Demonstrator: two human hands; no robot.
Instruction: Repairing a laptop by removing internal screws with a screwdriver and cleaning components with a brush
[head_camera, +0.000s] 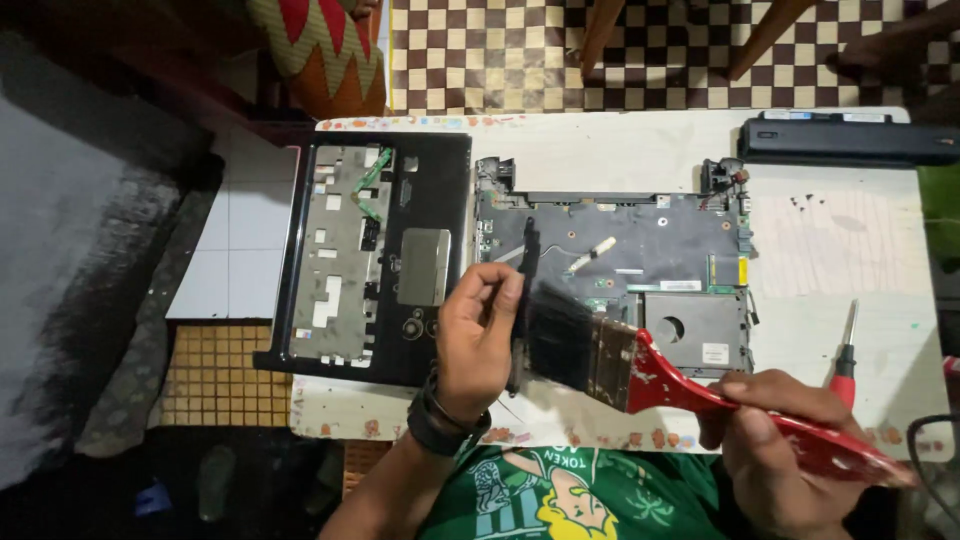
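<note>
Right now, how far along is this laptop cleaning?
Done: the top cover is off and lies beside the open laptop base; the battery lies apart. In hand: right hand brushes with the red paintbrush; left hand holds a black strip. Left: reassembly.

Your left hand (478, 330) and right hand (775, 440) were both bare, with no gloves and no rings that could be made out. You wore a thick black band (440, 418) around your left wrist, dark and wide like a watch strap or bracelet, though its face could not be seen. Both forearms were uncovered, so your sleeves ended somewhere above the edge of view. Your green T-shirt (600, 495) carried a large front print in white, yellow and darker green, a cartoon-like figure with pale lettering arched over it.
</note>
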